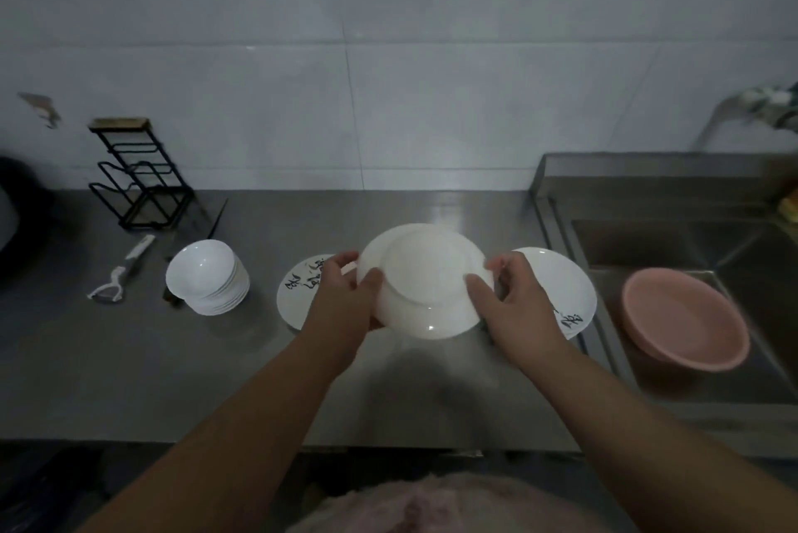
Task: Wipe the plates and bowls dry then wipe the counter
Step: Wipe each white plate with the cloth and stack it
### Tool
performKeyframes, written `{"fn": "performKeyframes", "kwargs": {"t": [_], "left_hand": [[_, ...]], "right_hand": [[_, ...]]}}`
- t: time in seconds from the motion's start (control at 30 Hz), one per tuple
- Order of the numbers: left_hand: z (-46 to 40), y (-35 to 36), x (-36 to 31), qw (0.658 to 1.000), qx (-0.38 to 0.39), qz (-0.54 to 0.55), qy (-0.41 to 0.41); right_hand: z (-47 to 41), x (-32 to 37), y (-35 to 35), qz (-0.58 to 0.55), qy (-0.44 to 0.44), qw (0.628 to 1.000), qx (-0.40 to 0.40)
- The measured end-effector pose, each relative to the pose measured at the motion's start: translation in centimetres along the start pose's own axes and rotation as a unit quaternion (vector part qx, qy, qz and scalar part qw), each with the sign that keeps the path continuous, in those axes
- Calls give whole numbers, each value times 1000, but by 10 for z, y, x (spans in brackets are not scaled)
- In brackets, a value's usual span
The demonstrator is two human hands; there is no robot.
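Standing right by the steel desk point(129, 381) here. Both hands are up on one white plate point(425, 280), held upside down over the desk so its round foot ring faces up. The left hand point(345, 295) grips the plate's left edge, thumb curled over the back and the other fingers point(341, 260) hooked around the rim. The right hand point(514, 299) does the same on the right edge, its thumb lying on the back of the plate, fingers curled past the rim.

Just under the left hand's fingers sits a flat plate with black brush lettering point(298, 286), lying on the desk. Under and to the right of the right hand's fingers there's another lettered plate point(561, 286), also flat on the desk.

Off to the left of the left hand, well apart, is a stack of white bowls point(207, 277), then a white peeler point(118, 273) beyond that, and a black wire rack point(138, 174) back by the wall. Right of the right hand, a pink basin point(686, 329) sits tilted in the sink point(691, 238).
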State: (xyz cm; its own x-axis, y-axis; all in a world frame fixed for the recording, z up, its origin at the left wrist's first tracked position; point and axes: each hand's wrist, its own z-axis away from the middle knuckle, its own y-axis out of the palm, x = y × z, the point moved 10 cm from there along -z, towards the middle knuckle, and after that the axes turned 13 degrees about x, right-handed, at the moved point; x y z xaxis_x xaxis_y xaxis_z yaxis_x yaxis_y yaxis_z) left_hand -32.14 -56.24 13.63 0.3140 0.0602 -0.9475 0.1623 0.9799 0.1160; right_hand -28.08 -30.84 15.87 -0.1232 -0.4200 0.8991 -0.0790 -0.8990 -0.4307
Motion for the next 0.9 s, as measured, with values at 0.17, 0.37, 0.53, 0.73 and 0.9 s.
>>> {"fn": "performKeyframes", "kwargs": {"t": [0.17, 0.37, 0.53, 0.73, 0.9], "left_hand": [[5, 6, -5, 976, 62, 210, -15], [14, -2, -35, 979, 70, 189, 22], [19, 8, -59, 973, 131, 183, 45], [22, 13, -86, 967, 170, 181, 62], [18, -5, -115, 959, 192, 191, 81]], "right_hand": [[0, 25, -16, 127, -11, 992, 11], [10, 83, -29, 22, -118, 992, -47], [9, 108, 43, 445, -171, 878, 48], [5, 159, 63, 440, -177, 880, 35], [30, 179, 103, 487, -260, 828, 92]]}}
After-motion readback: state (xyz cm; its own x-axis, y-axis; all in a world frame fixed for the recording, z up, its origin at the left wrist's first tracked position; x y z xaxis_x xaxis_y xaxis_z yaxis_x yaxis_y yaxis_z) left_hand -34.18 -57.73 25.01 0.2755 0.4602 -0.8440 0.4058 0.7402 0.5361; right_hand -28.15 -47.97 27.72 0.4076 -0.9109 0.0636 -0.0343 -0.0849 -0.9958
